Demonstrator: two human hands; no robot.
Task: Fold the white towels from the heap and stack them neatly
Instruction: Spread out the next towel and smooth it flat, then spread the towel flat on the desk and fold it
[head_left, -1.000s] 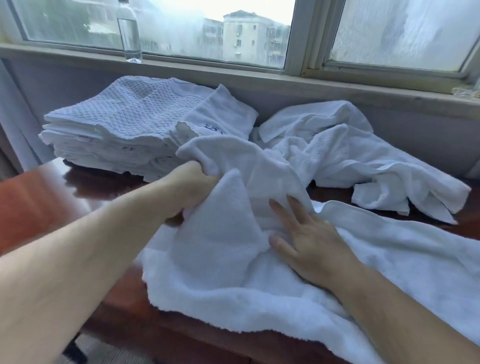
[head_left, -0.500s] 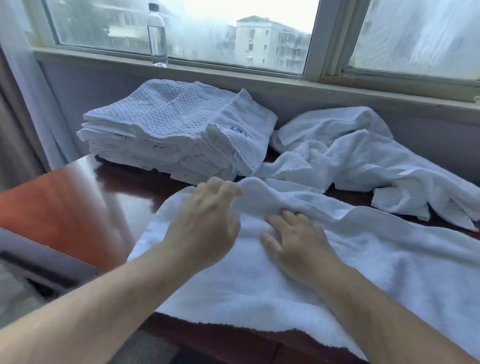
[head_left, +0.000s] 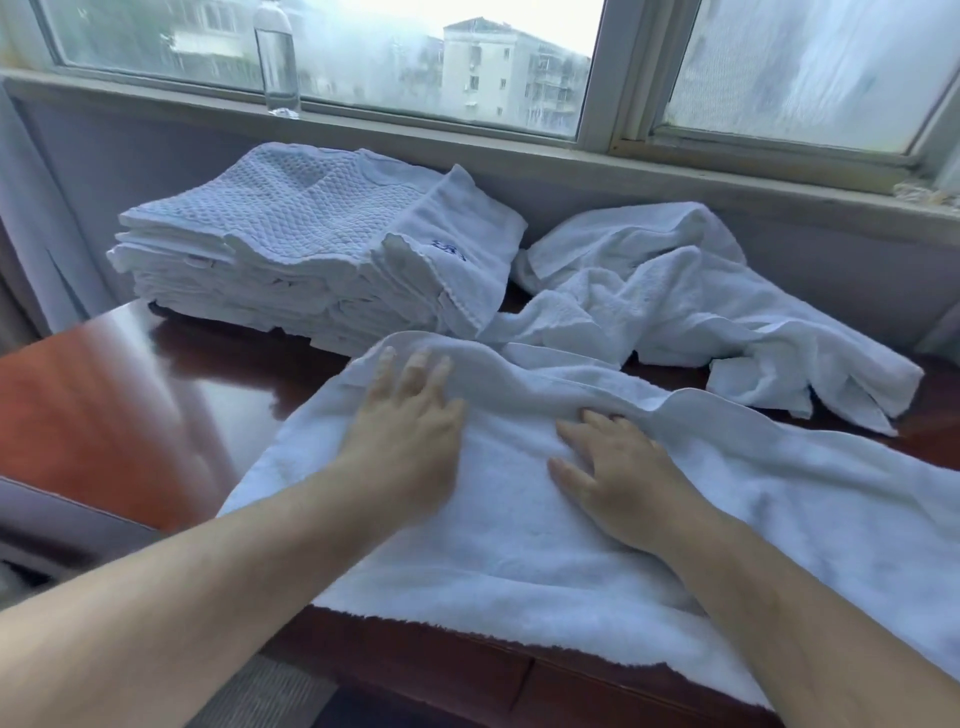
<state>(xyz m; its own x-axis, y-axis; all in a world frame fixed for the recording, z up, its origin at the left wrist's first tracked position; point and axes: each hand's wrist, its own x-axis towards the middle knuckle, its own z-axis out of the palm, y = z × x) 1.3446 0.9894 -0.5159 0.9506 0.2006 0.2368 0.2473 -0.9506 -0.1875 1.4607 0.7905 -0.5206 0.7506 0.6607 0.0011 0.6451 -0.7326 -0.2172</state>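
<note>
Both palms lie flat on the towel spread at the near edge of the table: left hand by its far left corner, right hand mid-cloth, fingers straight, gripping nothing. I judge this the smoothing step: I would sweep outward and square the edges before folding. Stack sits behind left, heap behind right.

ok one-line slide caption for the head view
Left hand and right hand lie flat on a white terry towel across a glossy reddish table
</note>
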